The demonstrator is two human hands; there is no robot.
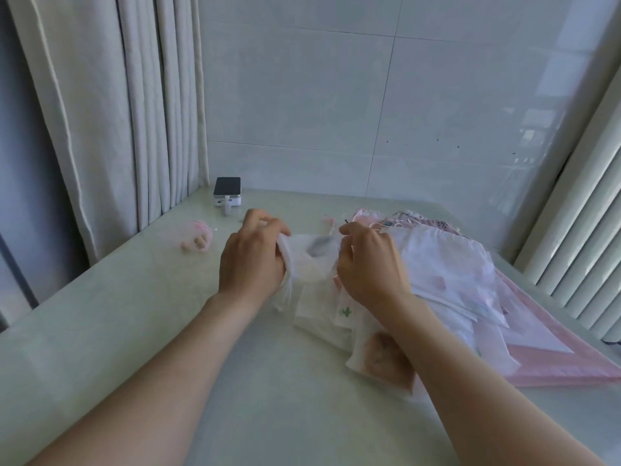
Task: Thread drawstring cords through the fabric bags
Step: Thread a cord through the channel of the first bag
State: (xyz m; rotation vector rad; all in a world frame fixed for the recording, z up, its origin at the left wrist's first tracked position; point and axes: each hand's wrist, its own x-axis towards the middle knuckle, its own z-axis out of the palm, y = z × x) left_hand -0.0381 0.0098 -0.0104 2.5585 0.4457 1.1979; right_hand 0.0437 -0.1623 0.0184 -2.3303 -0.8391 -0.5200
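both hands (252,257) gripping white bag (311,260), cord unclear

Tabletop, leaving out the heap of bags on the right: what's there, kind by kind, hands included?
Bare hands: 2 (left hand, right hand)
White fabric bag held between them: 1
Small white box with dark top: 1
Fluffy pink pouch: 1
Small blurred pink bundle: 1
Total: 6

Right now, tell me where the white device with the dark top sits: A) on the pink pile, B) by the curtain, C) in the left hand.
B: the device stands on the table at its far edge, right beside the curtain.
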